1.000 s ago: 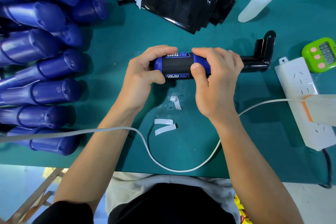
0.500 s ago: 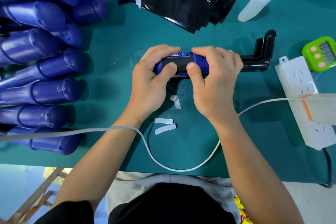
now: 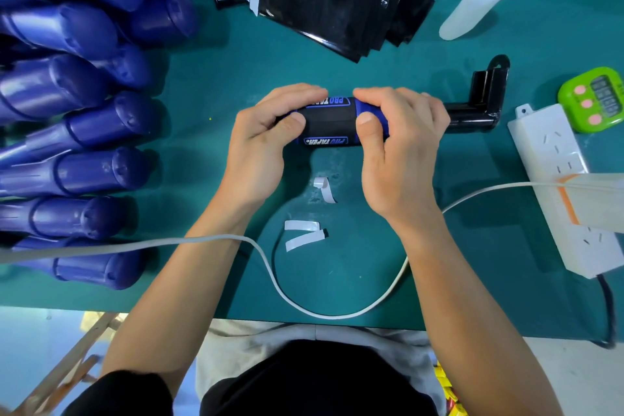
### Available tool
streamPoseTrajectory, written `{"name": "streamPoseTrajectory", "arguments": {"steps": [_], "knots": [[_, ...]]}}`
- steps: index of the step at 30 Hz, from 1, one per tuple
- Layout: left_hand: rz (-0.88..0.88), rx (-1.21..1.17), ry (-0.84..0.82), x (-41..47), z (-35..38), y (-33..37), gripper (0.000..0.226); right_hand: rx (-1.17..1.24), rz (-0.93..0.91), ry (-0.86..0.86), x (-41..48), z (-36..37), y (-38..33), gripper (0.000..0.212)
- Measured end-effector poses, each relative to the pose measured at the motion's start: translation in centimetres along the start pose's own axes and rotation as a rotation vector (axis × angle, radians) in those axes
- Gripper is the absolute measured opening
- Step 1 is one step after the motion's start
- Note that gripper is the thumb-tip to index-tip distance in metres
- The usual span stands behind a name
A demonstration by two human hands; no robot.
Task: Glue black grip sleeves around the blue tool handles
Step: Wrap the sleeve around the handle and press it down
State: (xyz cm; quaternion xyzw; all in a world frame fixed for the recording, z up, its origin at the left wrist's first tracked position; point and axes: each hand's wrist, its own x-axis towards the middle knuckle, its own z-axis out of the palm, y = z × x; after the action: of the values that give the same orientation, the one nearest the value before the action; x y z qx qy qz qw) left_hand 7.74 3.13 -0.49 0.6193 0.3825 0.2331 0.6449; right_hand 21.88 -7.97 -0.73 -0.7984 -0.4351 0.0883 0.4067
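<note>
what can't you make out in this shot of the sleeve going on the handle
Head view.
Seam of the sleeve: out of sight, maybe underneath.
Ends of the handle: under left hand, right hand.
Digits on the timer: too small.
The spare handles: cut by left edge.

The blue handle [image 3: 377,110] I hold wears a black sleeve [image 3: 329,123] with white lettering in blue-edged panels. My table [image 3: 236,71] is teal. At frame left, plain blue spare handles [image 3: 84,132]; at the top, glossy black loose sleeves [image 3: 337,0] with white strips. At the right, a lime-green timer [image 3: 594,101] with pink buttons.
</note>
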Motion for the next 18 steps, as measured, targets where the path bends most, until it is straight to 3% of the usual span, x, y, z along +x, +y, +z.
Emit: {"name": "streamPoseTrajectory", "arguments": {"steps": [5, 10, 14, 18], "knots": [[0.065, 0.203, 0.099, -0.4, 1.5, 0.1, 0.027, -0.044, -0.002, 0.056, 0.1, 0.5, -0.4, 0.031], [0.149, 0.322, 0.098, -0.4, 1.4, -0.2, 0.028, -0.041, -0.018, 0.047, 0.0, 0.6, -0.1, 0.022], [0.147, 0.313, 0.073, -0.5, 1.0, -0.3, 0.029, -0.037, -0.014, 0.009, 0.1, 0.1, 0.1, 0.021], [0.141, 0.231, 0.027, -0.1, 0.3, -0.3, 0.033, -0.038, -0.01, -0.139, 1.1, -1.8, 1.0, 0.029]]}}
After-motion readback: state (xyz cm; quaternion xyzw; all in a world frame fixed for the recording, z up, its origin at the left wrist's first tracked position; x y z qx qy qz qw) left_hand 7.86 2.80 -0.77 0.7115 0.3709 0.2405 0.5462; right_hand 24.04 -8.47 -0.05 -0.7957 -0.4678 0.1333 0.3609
